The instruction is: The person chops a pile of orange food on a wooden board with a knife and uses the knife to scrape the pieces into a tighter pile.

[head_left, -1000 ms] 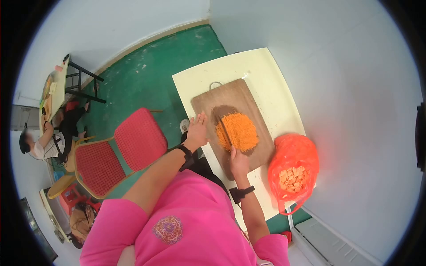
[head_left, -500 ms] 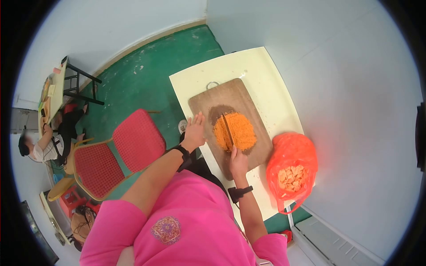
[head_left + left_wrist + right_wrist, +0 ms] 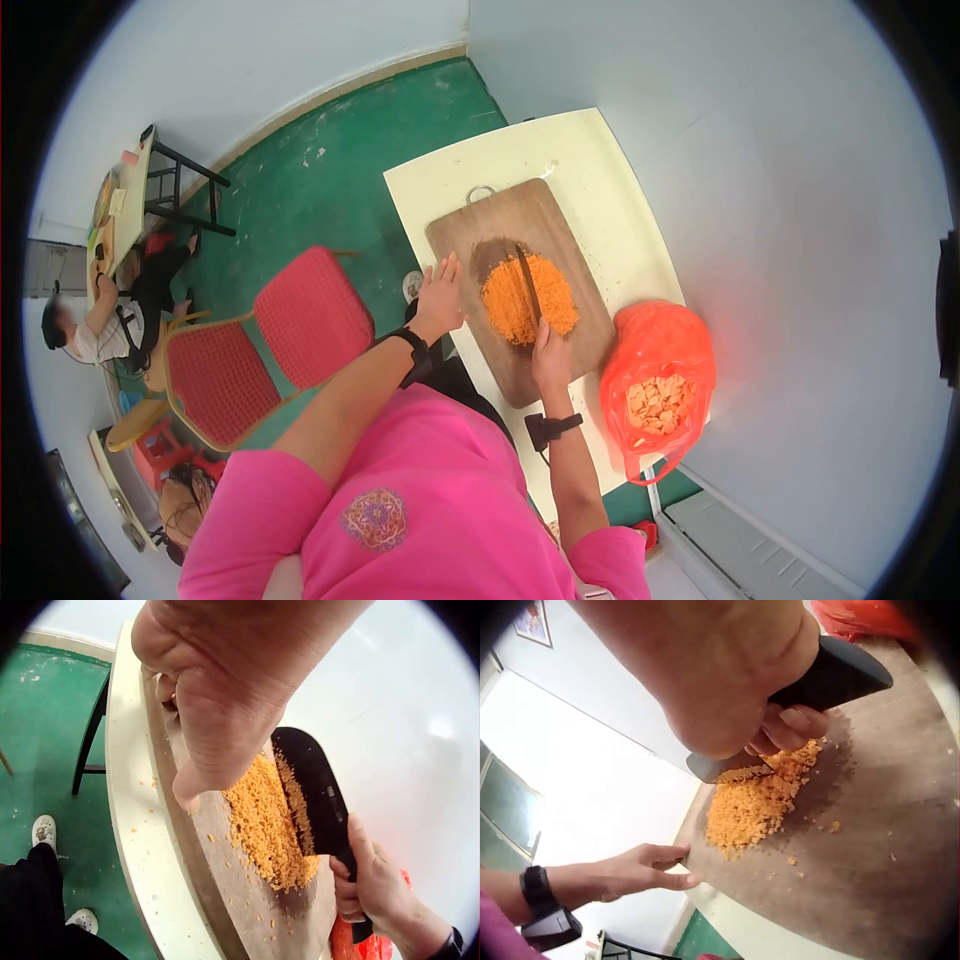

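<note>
My right hand (image 3: 550, 362) grips the black handle of a broad-bladed cleaver (image 3: 311, 787). Its dark blade stands in a heap of finely chopped orange food (image 3: 508, 300), and orange bits cling to the blade's side in the left wrist view. The heap lies on a wooden cutting board (image 3: 585, 290) with a metal ring at its far end. At the board's left edge rests my left hand (image 3: 438, 297), its fingers extended; in the right wrist view the fingertips (image 3: 681, 881) touch the board's edge.
The board lies on a cream table (image 3: 440, 175) beside a wall. A red plastic bag (image 3: 660, 335) with pale orange chunks stands at the table's near right. Red chairs (image 3: 315, 315) are to the left, and farther off a person (image 3: 125, 325) sits at another table.
The cleaver has shifted rightward across the heap with my right hand, leaving a groove in the chopped food. My left hand stays at the board's edge.
</note>
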Available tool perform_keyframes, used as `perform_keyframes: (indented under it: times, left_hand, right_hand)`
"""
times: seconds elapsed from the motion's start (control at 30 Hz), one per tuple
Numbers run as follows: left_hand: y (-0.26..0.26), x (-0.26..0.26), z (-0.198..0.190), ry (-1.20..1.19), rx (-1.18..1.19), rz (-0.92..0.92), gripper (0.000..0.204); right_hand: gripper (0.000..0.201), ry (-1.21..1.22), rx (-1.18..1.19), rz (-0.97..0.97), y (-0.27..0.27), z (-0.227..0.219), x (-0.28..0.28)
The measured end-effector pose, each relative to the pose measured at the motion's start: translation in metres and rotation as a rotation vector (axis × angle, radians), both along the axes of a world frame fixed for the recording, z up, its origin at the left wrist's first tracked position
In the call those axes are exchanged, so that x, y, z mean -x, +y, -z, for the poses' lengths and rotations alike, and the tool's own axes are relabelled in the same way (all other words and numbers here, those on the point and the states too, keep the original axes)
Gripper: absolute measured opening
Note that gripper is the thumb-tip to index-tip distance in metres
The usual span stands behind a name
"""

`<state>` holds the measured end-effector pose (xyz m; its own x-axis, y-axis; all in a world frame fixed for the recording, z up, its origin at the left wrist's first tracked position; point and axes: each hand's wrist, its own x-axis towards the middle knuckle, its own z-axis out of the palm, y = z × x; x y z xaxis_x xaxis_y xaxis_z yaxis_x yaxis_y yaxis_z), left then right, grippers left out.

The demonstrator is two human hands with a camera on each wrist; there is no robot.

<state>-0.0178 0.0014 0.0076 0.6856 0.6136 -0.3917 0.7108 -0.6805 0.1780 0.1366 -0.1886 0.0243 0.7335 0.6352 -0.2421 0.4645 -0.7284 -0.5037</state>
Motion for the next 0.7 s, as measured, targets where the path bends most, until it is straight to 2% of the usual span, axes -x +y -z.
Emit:
perform_keyframes:
  times: [0.07, 0.27, 0.37, 0.5, 0.57, 0.7]
  left_hand:
    - [-0.004, -0.001, 0.002, -0.011, -0.008, 0.011, 0.111]
    - [0.001, 0.0, 0.001, -0.023, 0.015, -0.008, 0.112]
    - [-0.002, -0.002, 0.001, -0.007, 0.0, -0.003, 0.112]
    - [0.0, 0.0, 0.001, -0.009, 0.012, -0.009, 0.112]
    - [0.0, 0.0, 0.002, -0.015, 0.017, -0.005, 0.113]
    - [-0.002, -0.002, 0.001, -0.003, 0.01, -0.002, 0.113]
  right_hand:
    - [0.053, -0.019, 0.065, -0.022, 0.004, -0.002, -0.001]
    - [0.057, 0.034, 0.039, -0.018, 0.009, -0.008, -0.003]
    - [0.054, -0.012, 0.092, -0.083, 0.001, 0.012, -0.003]
    - [0.052, 0.027, -0.001, -0.036, 0.0, 0.007, -0.004]
    - [0.051, 0.009, -0.072, 0.054, -0.002, -0.003, -0.004]
    - [0.052, -0.022, 0.024, -0.01, -0.009, 0.017, -0.01]
